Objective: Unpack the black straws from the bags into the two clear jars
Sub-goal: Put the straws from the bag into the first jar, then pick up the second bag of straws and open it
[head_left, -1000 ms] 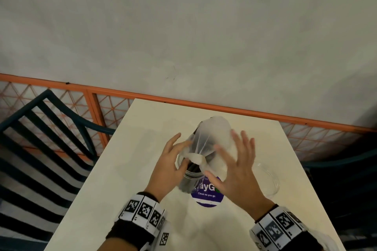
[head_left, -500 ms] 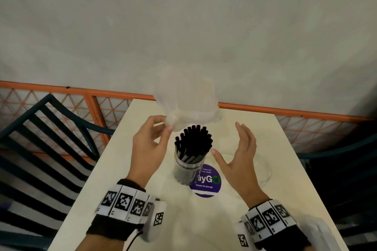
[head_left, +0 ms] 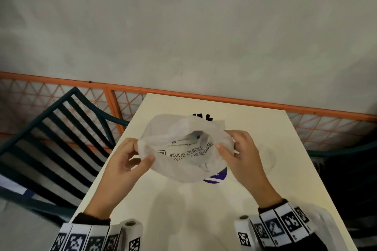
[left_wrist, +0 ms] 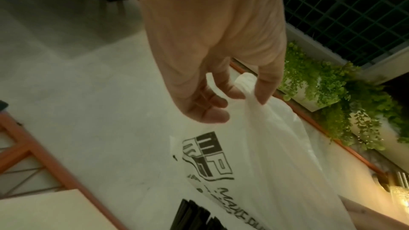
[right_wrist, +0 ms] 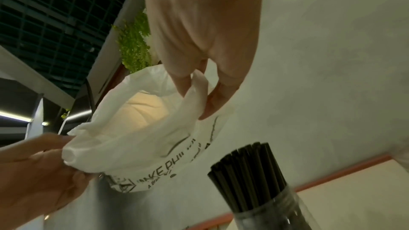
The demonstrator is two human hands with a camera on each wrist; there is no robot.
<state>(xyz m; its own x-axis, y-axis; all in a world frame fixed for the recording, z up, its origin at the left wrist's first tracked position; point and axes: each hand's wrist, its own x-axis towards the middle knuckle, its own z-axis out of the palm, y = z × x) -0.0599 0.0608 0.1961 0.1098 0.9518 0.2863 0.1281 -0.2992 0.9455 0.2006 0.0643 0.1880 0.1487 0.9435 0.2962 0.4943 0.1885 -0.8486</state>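
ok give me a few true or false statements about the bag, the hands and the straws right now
1. Both hands pinch the white plastic bag. True: left hand and right hand each grip an edge.
2. The bag lies flat on the table. False: it is held up in the air.
3. Black straws stand in a clear jar. True.
4. The bag is plain, with no print. False: it carries black lettering and a logo.
5. The straws lie scattered across the table. False: they stand bundled in the jar.

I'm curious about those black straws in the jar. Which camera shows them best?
The right wrist view: the black straws stand bunched upright in the clear jar, unobstructed. In the head view only their tips peek above the white bag. The left wrist view catches just a dark sliver at its bottom edge.
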